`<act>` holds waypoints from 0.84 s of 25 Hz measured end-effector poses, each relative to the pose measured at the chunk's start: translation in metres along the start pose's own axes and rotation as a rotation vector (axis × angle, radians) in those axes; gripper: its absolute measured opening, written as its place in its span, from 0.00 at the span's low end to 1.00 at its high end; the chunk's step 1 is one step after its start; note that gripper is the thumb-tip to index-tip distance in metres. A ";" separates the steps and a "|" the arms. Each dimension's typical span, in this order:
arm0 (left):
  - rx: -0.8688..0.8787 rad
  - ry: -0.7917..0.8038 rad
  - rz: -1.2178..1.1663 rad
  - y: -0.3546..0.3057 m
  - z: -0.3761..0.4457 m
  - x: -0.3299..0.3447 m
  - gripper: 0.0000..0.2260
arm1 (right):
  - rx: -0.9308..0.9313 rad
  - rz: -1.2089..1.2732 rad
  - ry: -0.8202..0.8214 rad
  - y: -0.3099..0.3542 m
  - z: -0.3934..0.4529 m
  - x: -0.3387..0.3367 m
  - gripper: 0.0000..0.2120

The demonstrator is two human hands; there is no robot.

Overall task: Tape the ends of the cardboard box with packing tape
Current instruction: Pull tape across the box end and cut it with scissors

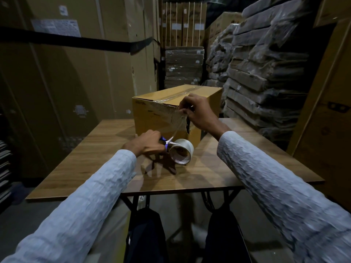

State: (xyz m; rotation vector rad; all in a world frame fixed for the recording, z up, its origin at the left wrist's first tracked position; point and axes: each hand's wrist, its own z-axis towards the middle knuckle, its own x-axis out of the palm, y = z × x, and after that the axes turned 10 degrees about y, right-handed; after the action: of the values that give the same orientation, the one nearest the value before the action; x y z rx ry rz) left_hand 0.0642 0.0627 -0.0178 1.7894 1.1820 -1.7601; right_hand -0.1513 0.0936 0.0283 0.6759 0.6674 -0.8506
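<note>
Two hands share the cut. Right hand [197, 112] pinches the clear tape strip [175, 118] against the near end of the cardboard box [163, 114]; left hand [146, 145], below and nearer the body, grips blue-handled scissors [168, 142], blades parted beside the tape roll [181, 151] on the table [85, 164]. Keeping the strip taut and cutting close to the roll would likely give a clean edge. Box: tan, top seam taped, near corner torn, just beyond both hands.
</note>
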 end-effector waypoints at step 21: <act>-0.248 -0.045 0.061 0.063 0.016 0.047 0.16 | 0.211 0.284 -0.178 0.000 0.001 -0.010 0.02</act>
State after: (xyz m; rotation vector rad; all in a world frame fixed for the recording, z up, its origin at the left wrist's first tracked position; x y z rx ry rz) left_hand 0.0953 0.0279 -0.0828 1.6154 1.2532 -1.5365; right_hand -0.1562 0.0972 0.0360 0.8511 0.3142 -0.7116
